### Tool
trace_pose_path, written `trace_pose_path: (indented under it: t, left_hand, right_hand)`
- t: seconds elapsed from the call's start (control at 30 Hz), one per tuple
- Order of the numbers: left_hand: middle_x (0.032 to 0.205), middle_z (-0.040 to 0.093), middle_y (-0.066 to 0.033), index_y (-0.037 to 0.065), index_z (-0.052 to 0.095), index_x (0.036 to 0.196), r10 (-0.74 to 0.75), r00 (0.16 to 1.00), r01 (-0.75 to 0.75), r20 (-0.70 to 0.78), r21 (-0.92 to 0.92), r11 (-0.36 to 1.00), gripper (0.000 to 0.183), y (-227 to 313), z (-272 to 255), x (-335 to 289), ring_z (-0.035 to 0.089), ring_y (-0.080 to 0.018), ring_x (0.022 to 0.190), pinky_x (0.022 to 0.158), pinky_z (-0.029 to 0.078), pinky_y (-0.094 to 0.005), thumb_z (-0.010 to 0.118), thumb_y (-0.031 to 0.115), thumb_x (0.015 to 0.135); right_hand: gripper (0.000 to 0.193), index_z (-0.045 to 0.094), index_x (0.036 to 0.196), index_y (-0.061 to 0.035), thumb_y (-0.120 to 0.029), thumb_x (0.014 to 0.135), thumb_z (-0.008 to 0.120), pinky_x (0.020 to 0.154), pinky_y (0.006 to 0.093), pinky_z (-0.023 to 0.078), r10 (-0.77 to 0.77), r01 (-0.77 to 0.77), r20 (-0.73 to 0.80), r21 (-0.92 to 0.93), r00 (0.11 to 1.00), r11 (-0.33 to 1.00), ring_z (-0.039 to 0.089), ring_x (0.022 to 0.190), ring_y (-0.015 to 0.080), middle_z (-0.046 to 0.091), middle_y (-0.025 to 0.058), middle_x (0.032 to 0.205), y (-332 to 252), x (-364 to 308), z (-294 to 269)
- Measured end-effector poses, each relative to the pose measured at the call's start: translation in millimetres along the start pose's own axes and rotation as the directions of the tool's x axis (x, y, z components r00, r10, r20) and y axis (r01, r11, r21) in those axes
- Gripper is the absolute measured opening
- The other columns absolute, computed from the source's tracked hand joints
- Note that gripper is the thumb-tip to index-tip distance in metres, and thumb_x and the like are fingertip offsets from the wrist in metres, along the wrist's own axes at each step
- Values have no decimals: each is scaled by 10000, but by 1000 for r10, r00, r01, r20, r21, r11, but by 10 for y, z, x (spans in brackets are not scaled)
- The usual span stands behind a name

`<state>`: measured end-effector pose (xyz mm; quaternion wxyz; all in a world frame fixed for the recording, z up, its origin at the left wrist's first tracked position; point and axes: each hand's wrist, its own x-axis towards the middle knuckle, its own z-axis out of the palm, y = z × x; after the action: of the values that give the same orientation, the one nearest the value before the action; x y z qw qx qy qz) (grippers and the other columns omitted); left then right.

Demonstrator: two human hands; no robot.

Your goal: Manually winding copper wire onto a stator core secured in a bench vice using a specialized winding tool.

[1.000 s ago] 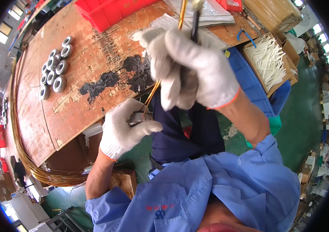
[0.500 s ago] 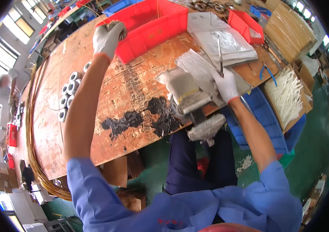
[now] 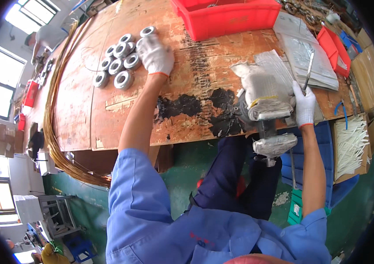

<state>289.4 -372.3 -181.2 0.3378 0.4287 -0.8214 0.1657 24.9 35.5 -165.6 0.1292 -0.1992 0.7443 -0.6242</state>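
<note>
My left hand (image 3: 155, 56), in a white glove and blurred by motion, is over the table beside a cluster of several thick silvery metal rings (image 3: 115, 66). Its fingers reach the cluster's right side and partly cover a ring there; whether they grip it is hidden. My right hand (image 3: 305, 105), also gloved, is closed around a slim metal rod (image 3: 310, 68) that points up and away from me. Left of that hand stands a bench vise (image 3: 267, 127) at the table edge, its top wrapped in pale cloth (image 3: 261, 83).
A red bin (image 3: 235, 20) stands at the far side. Plastic bags (image 3: 303, 53) and a smaller red bin (image 3: 334, 50) lie to the right. Long brass-coloured wires (image 3: 50, 119) curve along the left. Blue crates (image 3: 323, 149) and a box of white strips (image 3: 350, 149) sit lower right.
My left hand has left the red bin's edge, where it held a coiled, ring-shaped thing, and come down to the metal rings. My right hand keeps the rod. The view has swung left.
</note>
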Motion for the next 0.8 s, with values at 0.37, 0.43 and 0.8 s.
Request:
trace_pose_path:
  t: [0.37, 0.43, 0.8]
  left_hand:
    - [1452, 537, -298, 35, 742, 1175, 42, 973, -27, 228, -68, 997, 588, 39, -535, -325, 443, -468, 1405, 1219, 230, -638, 580, 564, 977]
    - [1388, 577, -298, 53, 755, 1089, 144, 959, -62, 244, -316, 947, 483, 239, -852, -642, 507, -468, 1339, 1162, 344, -591, 701, 509, 941]
    - [839, 745, -169, -2, 777, 1032, -42, 806, 519, 590, -672, 529, 664, 377, -1636, -1357, 701, -310, 798, 826, 561, -408, 421, 554, 1098]
  right_hand:
    - [322, 691, 863, -40, -325, 1008, 729, 434, 306, 407, -73, 72, -18, -36, 997, 997, 514, 454, 95, 619, 20, 639, 124, -50, 6]
    - [351, 679, 812, -52, -338, 1012, 721, 441, 304, 404, -8, 8, 21, -4, 1000, 1000, 512, 456, 95, 587, 11, 587, 126, -70, -50]
    - [248, 767, 1109, -19, -225, 977, 722, 687, 319, 541, -221, 220, -29, -14, 975, 975, 729, 801, 149, 777, 101, 933, 344, -598, -74]
